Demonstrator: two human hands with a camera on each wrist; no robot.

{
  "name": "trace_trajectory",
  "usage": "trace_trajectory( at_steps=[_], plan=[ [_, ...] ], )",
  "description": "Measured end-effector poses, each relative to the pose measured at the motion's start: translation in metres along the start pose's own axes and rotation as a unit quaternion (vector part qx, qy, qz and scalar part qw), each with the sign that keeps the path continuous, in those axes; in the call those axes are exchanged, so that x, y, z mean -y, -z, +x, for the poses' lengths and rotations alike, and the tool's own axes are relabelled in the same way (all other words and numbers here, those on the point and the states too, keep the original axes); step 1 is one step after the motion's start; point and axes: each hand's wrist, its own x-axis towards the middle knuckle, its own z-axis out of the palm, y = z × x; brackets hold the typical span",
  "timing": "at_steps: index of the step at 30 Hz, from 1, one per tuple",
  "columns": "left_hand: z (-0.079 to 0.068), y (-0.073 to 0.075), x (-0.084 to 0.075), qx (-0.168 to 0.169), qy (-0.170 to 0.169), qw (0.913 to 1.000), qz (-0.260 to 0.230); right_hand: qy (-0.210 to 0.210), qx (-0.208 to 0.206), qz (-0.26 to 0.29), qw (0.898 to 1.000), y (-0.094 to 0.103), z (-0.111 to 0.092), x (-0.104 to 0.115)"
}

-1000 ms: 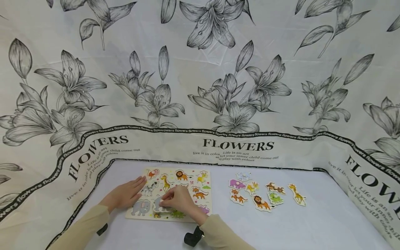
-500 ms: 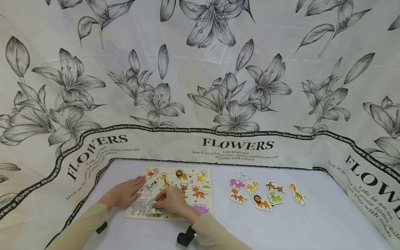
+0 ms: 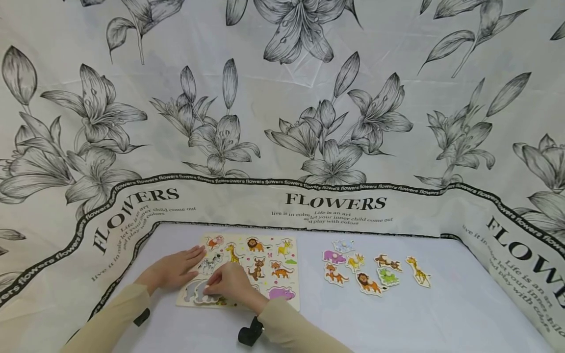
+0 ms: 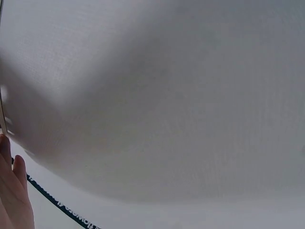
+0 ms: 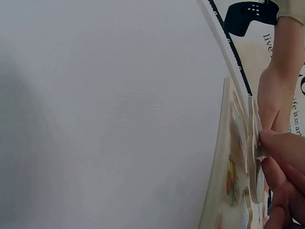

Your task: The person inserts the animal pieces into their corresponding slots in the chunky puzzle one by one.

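My right hand [image 3: 232, 284] is pinching the elephant piece [image 3: 202, 295] over the board [image 3: 295, 282]; my left hand [image 3: 175, 268] is lying, fingers extended, at the board's left edge.

The table [image 3: 375, 323] was white. A flat animal board [image 3: 291, 282] lay on it, right under the pinching right hand [image 3: 234, 284]. To the right of that hand, well away, lay eight loose animal pieces [image 3: 387, 264], with the giraffe [image 3: 419, 272] farthest off.

A grey elephant piece [image 3: 200, 297] is held just above the cream board [image 3: 294, 284], partly covering the elephant picture [image 3: 187, 292] at its near left corner. The board lies flat, showing colourful animals.
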Motion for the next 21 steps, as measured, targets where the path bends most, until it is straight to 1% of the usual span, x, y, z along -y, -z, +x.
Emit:
trace_trajectory(
  at_steps=[4,8,14,21],
  plan=[
    [0.0,0.0,0.001,-0.003,-0.002,1.0,0.002,-0.003,-0.004,-0.003,1.0,-0.005,0.002,0.004],
    [0.0,0.0,0.001,-0.003,-0.005,1.0,0.006,0.001,-0.01,-0.026,1.0,-0.008,0.003,0.006],
    [0.0,0.0,0.003,0.001,0.002,1.0,0.007,0.013,-0.023,-0.057,0.998,-0.014,0.009,0.007],
    [-0.002,0.0,0.001,-0.005,-0.007,0.9999,0.006,0.002,-0.022,-0.048,0.999,-0.021,0.011,0.008]
  ],
)
